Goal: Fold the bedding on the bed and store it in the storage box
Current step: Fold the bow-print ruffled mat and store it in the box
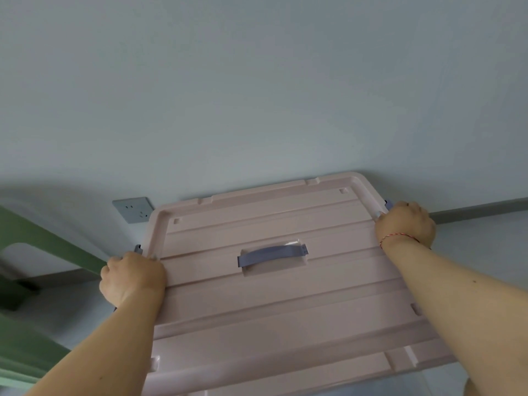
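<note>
Pink box lid (271, 295) held at both short ends. Left hand (133, 277) curls over the lid's left edge by a grey latch (138, 249); right hand (405, 222) curls over the right edge, the second latch (387, 205) just beyond its knuckles. Both grips are closed on the lid rim — fingertips hidden under the edge. The lid lies between the two grips, near the wall, with a socket (133, 209) past its far left corner. The box body under it is barely visible, and no bedding shows.

Risks, as judged: if a latch catches on one side only, the lid may tilt and bind; fingers tucked under the rim could be pinched.

Orientation: top face up, its grey handle (273, 254) midway between the grips. Long axis runs grip to grip, roughly parallel to the wall.
</note>
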`<state>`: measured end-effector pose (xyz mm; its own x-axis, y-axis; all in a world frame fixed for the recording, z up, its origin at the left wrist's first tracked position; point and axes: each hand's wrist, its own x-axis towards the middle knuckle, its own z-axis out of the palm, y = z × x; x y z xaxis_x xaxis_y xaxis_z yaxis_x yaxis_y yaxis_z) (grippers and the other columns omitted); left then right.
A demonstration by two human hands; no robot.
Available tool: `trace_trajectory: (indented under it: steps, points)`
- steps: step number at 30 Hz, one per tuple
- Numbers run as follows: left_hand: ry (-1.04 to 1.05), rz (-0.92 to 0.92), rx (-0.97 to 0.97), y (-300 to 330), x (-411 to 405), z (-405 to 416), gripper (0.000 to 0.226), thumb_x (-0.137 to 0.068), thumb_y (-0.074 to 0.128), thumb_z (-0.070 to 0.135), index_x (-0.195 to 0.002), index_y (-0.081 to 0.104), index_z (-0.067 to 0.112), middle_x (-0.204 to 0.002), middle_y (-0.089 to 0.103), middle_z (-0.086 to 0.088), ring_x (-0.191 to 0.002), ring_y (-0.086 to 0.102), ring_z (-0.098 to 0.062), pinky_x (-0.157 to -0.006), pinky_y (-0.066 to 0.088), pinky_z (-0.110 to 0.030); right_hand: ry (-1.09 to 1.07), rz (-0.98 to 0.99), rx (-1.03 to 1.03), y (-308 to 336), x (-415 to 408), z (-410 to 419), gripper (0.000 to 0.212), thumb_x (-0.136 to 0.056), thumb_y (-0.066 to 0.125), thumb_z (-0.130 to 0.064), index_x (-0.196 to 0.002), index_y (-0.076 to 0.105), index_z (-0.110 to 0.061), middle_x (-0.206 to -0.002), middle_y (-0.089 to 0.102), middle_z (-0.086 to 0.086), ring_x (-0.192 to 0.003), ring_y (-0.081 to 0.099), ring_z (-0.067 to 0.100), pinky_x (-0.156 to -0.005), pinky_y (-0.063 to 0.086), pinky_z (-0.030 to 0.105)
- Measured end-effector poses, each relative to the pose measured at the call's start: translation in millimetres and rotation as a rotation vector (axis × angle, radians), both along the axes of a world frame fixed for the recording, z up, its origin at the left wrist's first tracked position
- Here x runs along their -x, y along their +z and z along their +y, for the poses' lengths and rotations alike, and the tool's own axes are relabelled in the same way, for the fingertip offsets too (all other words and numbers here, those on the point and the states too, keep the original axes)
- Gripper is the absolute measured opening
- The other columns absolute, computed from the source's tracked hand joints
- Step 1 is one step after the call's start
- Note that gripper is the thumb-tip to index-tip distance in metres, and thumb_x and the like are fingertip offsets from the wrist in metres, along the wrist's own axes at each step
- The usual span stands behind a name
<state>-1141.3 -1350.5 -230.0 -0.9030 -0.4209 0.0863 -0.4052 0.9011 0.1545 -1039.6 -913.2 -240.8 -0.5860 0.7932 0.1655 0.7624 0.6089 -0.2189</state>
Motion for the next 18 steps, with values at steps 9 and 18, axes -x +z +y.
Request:
trace_trajectory:
  steps: [9,18]
  points:
    - [-0.023,0.023,-0.029,-2,-1,-1,0.042,-0.095,0.047,0.032,-0.119,0.058,0.000,-0.117,0.054,-0.023,-0.109,0.047,-0.039,-0.088,0.043,-0.046,-0.014,0.024,0.000,-4,-1,-1,0.037,-0.095,0.045,-0.030,-0.116,0.057,-0.001,-0.115,0.055,0.019,-0.107,0.051,0.035,-0.084,0.041,0.038]
    - [-0.111,0.082,0.012,-2,1,16,0.038,-0.096,0.041,0.028,-0.123,0.049,0.001,-0.130,0.044,-0.020,-0.120,0.037,-0.036,-0.099,0.030,-0.046,0.116,0.019,-0.122,3,0,-20,0.028,-0.086,0.050,-0.019,-0.109,0.053,-0.004,-0.113,0.052,0.018,-0.108,0.043,0.032,-0.090,0.030,0.038]
